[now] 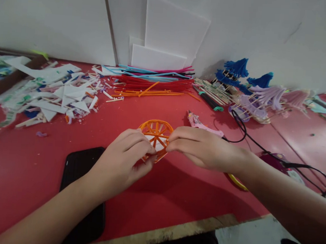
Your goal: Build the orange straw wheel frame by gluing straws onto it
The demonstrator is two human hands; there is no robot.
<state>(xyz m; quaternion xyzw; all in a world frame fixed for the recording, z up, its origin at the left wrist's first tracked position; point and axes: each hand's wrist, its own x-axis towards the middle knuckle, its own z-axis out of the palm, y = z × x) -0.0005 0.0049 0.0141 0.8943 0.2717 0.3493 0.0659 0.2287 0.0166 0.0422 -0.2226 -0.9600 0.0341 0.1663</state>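
An orange wheel (156, 131) made of thin sticks, with spokes and a round rim, is held just above the red table (29, 171) at the centre. My left hand (126, 160) pinches its near left edge with curled fingers. My right hand (200, 147) comes in from the right and pinches the wheel's right side, fingers pressed together. Something white shows behind the spokes, between my fingers.
A black phone (81, 190) lies under my left forearm. A pink glue gun (201, 124) with a black cord (262, 148) lies right of the wheel. Red and orange sticks (151, 85), white board scraps (58, 91), white sheets (169, 36) and tasselled craft pieces (252, 91) line the back.
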